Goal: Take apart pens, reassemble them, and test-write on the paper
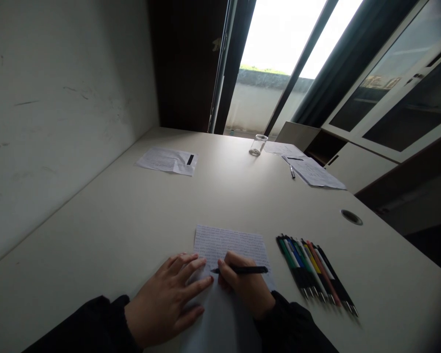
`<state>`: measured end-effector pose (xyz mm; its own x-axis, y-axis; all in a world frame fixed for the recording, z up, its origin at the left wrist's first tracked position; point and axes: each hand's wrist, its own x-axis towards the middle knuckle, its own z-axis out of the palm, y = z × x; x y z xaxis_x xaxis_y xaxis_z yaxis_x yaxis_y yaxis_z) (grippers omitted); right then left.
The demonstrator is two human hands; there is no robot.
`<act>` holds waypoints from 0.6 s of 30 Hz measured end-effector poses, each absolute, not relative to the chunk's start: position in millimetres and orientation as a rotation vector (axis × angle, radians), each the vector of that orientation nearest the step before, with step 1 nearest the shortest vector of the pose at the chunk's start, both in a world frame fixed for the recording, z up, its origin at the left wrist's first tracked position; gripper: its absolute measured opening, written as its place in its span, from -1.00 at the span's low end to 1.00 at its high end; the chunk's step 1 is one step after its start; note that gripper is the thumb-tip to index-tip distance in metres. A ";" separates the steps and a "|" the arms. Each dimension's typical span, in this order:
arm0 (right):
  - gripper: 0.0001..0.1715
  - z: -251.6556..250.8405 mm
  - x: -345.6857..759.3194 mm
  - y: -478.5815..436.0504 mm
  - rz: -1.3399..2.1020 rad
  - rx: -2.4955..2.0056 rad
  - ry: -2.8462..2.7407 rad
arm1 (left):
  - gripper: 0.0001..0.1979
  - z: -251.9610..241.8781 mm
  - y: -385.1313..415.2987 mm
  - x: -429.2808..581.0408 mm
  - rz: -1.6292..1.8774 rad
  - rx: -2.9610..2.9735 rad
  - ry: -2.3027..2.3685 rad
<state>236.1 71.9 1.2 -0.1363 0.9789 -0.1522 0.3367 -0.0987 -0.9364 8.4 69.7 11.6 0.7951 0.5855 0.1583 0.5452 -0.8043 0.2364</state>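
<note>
Steady written sheet (230,238) at its nine o'clock with left hand (169,294) splayed open, guiding black pen (250,269) lightly, pinched in right hand (244,287) toward three.

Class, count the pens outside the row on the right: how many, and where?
2: a black pen in the right hand, over the written sheet, and a second pen by the far-right papers. Others may be hidden.

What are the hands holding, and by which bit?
The right hand holds a black pen near its writing tip. The left hand holds nothing and lies spread, partly over the paper.
</note>
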 end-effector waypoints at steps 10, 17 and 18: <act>-0.51 -0.8 256.9 70.7 0.853 -1.345 -1.275 | -0.50 10.9 69.3 7.3 0.366 2.835 0.866; -0.63 -4.8 268.3 64.2 0.960 -1.343 -1.022 | -0.47 8.0 69.8 7.0 0.395 2.880 0.835; -0.54 -2.1 270.4 62.4 0.952 -1.343 -0.984 | -0.47 7.6 69.8 6.9 0.392 2.885 0.833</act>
<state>270.4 62.4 -2.1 0.3171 0.9483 0.0161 0.0144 0.0122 -0.9998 6.9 69.8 7.6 0.8159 0.5368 0.2147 0.5075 -0.8429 0.1786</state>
